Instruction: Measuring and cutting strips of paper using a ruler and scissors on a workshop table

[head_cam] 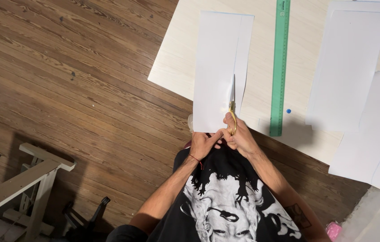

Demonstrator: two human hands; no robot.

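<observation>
A: How do the arms sit, nearest the body first?

B: Both forearms rise from the black printed shirt and meet at the near edge of the worktop (172, 67). The left hand (204, 144) is bent at the wrist, a red thread around it, its fingers closed in a pinch on the bottom edge of the white sheet (214, 62). The right hand (240, 136) touches it just to the right, fingers curled tight through the gold handles of the scissors (232, 101).

A: And the scissors themselves?

B: The blades point away from the body, lying up the sheet along a straight line that splits off a narrow strip on the right side. Whether the blades are parted, I cannot tell.

A: Where does the sheet lie?

B: Flat on the pale worktop, its near edge overhanging the rim at the hands, its far edge well up the board.

A: Room around it?

B: Bare worktop to the left up to the slanted edge, then wooden floor (64, 67). To the right, a green ruler (279, 67) lies near and roughly parallel, a small blue dot (288, 110) beside its lower end. Farther right, more white sheets (347, 62) overlap, well apart from the hands.
</observation>
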